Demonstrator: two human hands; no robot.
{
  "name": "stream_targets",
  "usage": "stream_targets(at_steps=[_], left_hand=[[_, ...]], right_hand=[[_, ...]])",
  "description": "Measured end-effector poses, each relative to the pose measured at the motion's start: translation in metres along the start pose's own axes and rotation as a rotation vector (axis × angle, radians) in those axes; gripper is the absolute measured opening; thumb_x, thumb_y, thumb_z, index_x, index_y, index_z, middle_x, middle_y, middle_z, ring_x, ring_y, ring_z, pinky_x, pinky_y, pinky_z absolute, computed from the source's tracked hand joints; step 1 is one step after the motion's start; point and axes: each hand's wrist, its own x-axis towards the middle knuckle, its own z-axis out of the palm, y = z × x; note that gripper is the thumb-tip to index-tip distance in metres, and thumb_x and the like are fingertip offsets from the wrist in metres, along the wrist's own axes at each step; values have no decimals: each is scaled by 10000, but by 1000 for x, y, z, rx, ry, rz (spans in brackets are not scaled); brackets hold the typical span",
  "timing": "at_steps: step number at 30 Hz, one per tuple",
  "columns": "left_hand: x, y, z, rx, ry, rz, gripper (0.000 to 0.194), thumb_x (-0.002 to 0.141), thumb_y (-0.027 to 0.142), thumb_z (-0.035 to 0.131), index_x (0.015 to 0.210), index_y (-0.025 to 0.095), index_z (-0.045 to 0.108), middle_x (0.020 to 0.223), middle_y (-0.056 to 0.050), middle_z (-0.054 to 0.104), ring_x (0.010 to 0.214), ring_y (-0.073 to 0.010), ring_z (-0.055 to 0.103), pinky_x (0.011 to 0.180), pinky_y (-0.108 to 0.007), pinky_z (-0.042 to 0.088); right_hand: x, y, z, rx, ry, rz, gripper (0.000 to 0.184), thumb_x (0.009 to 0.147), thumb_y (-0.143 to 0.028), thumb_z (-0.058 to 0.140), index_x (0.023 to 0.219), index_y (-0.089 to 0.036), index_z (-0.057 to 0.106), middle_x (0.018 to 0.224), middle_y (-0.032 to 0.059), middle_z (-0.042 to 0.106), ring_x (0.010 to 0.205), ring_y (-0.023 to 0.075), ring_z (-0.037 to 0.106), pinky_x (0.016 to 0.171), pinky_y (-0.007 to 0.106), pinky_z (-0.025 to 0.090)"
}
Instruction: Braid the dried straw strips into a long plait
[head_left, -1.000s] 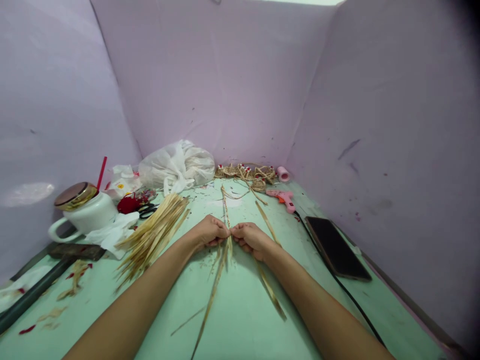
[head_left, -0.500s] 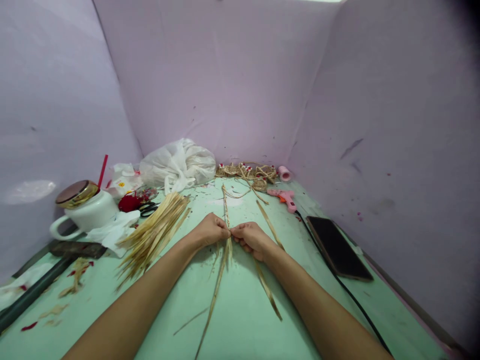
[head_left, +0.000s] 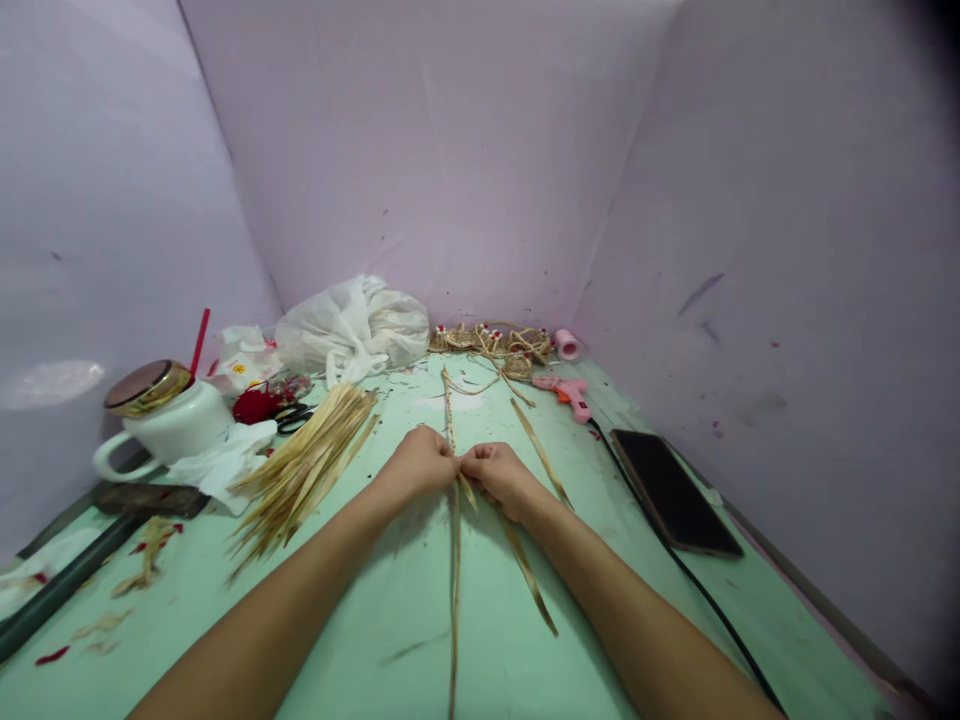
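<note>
A thin braid of dried straw-coloured strips [head_left: 449,405] runs away from me along the middle of the table. At its near end my left hand [head_left: 424,460] and my right hand [head_left: 495,475] meet, both pinching the strips with closed fingers. From between them one long loose strip [head_left: 455,600] trails toward me, and a short pale end [head_left: 466,492] sticks out below. The exact grip is hidden by the fingers. A flat dry strip [head_left: 541,455] lies beyond my right hand, and another [head_left: 531,580] lies by my right forearm. Left of my hands rests a bundle of strips [head_left: 307,465].
A white mug [head_left: 180,425], black scissors [head_left: 294,417], red yarn [head_left: 257,403] and a hammer [head_left: 154,500] are at left. A plastic bag [head_left: 360,325] and braided pieces [head_left: 491,342] sit at the back. A pink glue gun [head_left: 568,393] and a phone [head_left: 675,492] are right.
The long loose strip has swung from slanting left to hanging nearly straight toward me. The short ends below my fingers have shifted right. Both hands stay at the braid's near end.
</note>
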Motion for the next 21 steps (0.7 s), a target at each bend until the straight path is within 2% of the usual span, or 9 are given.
stream_targets(at_steps=[3,5,9,13,17,19,21], left_hand=[[-8,8,5,172,130,36,135,568,232,473,481,156,544,454,-4,456,457,-99,383,442,-213,229],[-11,11,6,209,145,35,136,571,237,472,506,164,567,486,-8,483,477,-105,400,449,-215,231],[-7,6,3,116,70,21,137,558,230,480,486,144,559,439,6,430,463,-93,384,448,-203,240],[3,-2,3,-62,-24,-27,106,541,203,482,476,135,531,380,37,342,391,-71,302,409,-205,217],[1,1,3,-117,-78,-68,106,562,186,462,501,135,532,370,30,370,365,-75,312,397,-210,230],[-6,8,3,-6,-21,-26,135,584,191,456,519,133,559,414,4,435,410,-97,386,424,-214,267],[-15,16,4,168,85,37,171,618,203,448,560,137,595,506,-34,519,513,-137,482,487,-229,322]], right_hand=[[0,-2,-2,106,-28,19,104,571,-140,495,501,-164,421,344,-88,327,300,23,210,339,202,90],[-1,-4,-4,161,-52,43,108,574,-146,505,511,-163,419,348,-89,335,300,20,214,342,197,88],[-1,-6,-6,166,-61,53,117,567,-145,507,499,-161,413,353,-85,352,296,16,210,340,198,82],[-2,-4,-4,125,-77,30,152,558,-147,488,456,-170,378,318,-96,278,288,17,166,337,207,60],[-3,-5,-4,120,-76,24,100,549,-129,462,466,-161,416,319,-88,303,288,18,168,337,209,61],[-3,-6,-4,150,-90,41,66,549,-125,454,492,-158,442,324,-83,327,288,22,179,338,208,65],[-2,-6,-5,189,-97,62,69,544,-125,460,497,-164,427,318,-88,311,290,24,179,340,205,67]])
